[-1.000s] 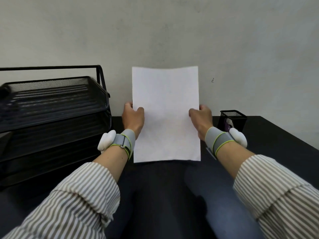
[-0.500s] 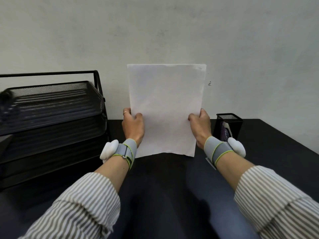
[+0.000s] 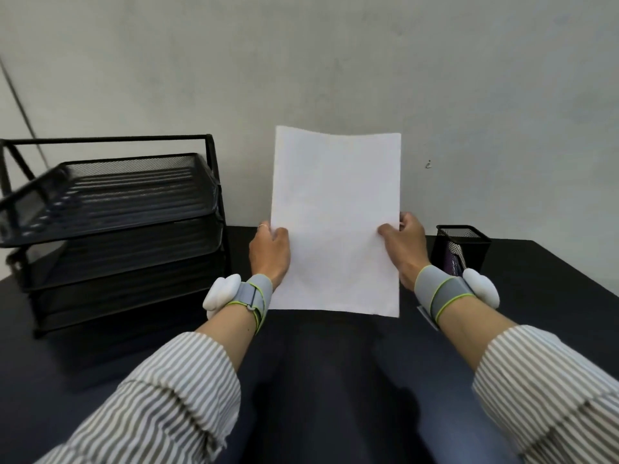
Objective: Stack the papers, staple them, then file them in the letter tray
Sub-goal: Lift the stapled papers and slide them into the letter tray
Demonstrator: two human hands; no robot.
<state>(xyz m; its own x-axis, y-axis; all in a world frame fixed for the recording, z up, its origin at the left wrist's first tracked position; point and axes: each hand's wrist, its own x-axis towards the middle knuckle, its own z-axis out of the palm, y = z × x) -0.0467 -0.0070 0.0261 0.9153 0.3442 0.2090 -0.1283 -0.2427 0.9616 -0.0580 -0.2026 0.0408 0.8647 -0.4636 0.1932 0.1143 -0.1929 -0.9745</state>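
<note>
I hold a stack of white papers (image 3: 335,216) upright in front of me, its bottom edge down near the black desk (image 3: 335,380). My left hand (image 3: 269,254) grips the left edge and my right hand (image 3: 403,246) grips the right edge, thumbs on the near face. The top edge bows slightly. A black mesh letter tray (image 3: 110,209) with several tiers stands to the left, its tiers bare. No stapler shows in this view.
A black mesh pen cup (image 3: 462,247) stands at the back right, just beyond my right wrist. A pale wall rises behind the desk. Both wrists carry grey bands with white pods. A small grey object (image 3: 427,316) peeks out beneath my right wrist.
The papers stayed gripped in both hands, their bottom edge bobbing up and back down at the desk; the sheets look squared. My view tilted a little, so the tray sits lower in frame.
</note>
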